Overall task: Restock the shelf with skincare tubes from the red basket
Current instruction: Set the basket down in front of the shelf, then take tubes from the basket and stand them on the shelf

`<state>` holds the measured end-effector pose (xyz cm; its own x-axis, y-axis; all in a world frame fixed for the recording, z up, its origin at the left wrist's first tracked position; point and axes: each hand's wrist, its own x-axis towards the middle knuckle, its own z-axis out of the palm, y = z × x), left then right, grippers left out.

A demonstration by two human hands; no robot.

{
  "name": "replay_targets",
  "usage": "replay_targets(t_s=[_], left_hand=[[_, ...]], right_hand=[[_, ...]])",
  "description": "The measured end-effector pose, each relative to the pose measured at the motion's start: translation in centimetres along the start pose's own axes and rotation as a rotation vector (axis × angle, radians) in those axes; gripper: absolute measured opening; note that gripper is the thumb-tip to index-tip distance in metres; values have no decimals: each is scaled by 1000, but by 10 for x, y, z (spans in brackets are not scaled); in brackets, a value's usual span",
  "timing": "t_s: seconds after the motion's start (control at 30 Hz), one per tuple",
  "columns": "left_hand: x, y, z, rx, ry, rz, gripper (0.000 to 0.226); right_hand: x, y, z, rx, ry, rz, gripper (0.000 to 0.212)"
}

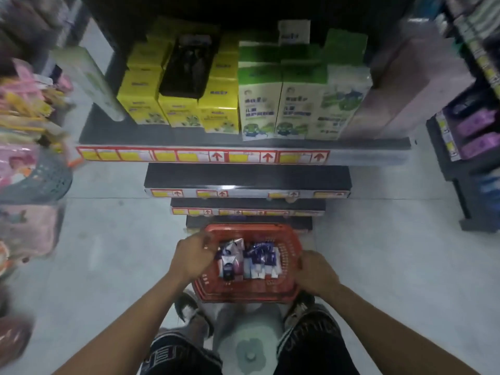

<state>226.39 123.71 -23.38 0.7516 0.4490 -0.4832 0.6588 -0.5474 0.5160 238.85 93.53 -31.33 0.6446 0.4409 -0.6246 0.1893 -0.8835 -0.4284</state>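
Both hands [190, 257] [316, 272] on red basket [290, 246] rims.

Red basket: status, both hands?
Left hand reaching into red basket, over tubes. Right hand on basket's right rim. Nothing lifted yet. Nothing in the way.

Both forearms are bare, without sleeves. The person wears dark shorts [311, 345] with pale lettering, and dark sneakers [189, 309] with white toe caps and laces.

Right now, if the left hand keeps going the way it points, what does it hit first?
Probably the purple-and-white skincare tubes in the red plastic basket; the left hand already reaches over its rim. Depth unclear.
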Motion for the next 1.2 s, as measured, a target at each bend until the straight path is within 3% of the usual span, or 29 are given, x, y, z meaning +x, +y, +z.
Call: replay_targets(t_s=[0.23,0.37,0.5,0.63,0.8,0.9,1.07,1.2], left_hand=[[32,-67,79,-32,-62,-84,17],[84,-119,141,-26,-103,-76,20],[141,-171,211,-19,-146,-54,28],[195,-207,266,-28,-137,-36,13],[248,-240,318,-3,-129,-6,20],[262,-251,333,-11,-77,14,17],[230,-265,346,31,-228,35,17],[237,-267,339,22,-205,78,11]], right_hand=[[47,-3,62,-2,-134,61,47],[115,6,121,-126,-146,63,38],[186,39,186,-239,-195,21,36],[261,95,248,-242,-114,24,49],[284,93,263,-206,-45,2,36],[294,105,275,-210,39,47,38],[262,112,295,-203,-13,142,35],[273,118,301,-180,16,172,37]])
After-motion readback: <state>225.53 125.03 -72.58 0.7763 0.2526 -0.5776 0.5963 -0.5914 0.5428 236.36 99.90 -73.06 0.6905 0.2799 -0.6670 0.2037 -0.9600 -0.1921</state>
